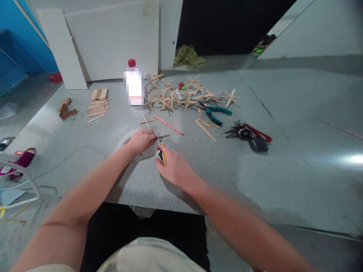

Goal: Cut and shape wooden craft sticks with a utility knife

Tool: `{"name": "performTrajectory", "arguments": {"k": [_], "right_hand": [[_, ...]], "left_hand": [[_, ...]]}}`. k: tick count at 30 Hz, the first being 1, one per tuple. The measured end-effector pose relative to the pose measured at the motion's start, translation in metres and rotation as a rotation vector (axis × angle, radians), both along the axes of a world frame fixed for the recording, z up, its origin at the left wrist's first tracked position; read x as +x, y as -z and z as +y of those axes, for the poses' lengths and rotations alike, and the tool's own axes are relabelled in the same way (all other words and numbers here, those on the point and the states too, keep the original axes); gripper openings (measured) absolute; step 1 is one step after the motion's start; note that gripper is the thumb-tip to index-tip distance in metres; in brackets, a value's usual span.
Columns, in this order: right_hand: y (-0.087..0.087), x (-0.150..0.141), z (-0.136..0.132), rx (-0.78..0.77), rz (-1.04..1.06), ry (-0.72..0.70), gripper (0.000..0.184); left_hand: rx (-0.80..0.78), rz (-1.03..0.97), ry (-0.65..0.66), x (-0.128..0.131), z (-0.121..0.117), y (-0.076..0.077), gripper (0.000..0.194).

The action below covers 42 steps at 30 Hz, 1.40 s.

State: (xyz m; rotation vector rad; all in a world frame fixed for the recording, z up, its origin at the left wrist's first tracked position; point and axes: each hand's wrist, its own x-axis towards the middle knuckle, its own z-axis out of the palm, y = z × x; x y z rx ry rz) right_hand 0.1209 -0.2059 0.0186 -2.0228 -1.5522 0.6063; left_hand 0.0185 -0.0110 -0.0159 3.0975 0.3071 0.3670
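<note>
My left hand presses down on a thin wooden stick lying on the grey sheet, fingers closed on its left end. My right hand grips a yellow and black utility knife, whose blade points up at the stick. Both hands sit close together near the sheet's front middle. A red pencil and a wooden cross lie just beyond them.
A pile of wooden stick crosses lies at the back, with green-handled pliers and loose sticks in front. A white bottle with red cap, stacked sticks, and red-handled scissors are also there.
</note>
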Motion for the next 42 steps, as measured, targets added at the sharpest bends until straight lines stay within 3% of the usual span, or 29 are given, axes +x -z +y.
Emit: {"name": "performTrajectory", "arguments": {"k": [17,20,24,29,42], "right_hand": [[0.0,-0.003,-0.005,-0.008,-0.02,0.001,0.03],[0.0,0.002,-0.011,0.078,-0.01,0.008,0.028],[0.004,0.022,-0.008,0.231,-0.044,0.161,0.031],[0.013,0.042,0.004,0.227,0.032,0.203,0.034],[0.028,0.056,0.013,0.337,0.154,0.255,0.035]], "left_hand": [[-0.066,-0.036,-0.006,0.006,0.003,0.003,0.033],[-0.066,-0.05,-0.047,0.007,0.006,0.005,0.034],[-0.077,-0.059,-0.048,0.008,0.007,0.006,0.034],[-0.085,-0.076,-0.042,0.006,0.004,0.002,0.037],[-0.106,-0.145,-0.03,0.002,0.001,-0.002,0.032]]}}
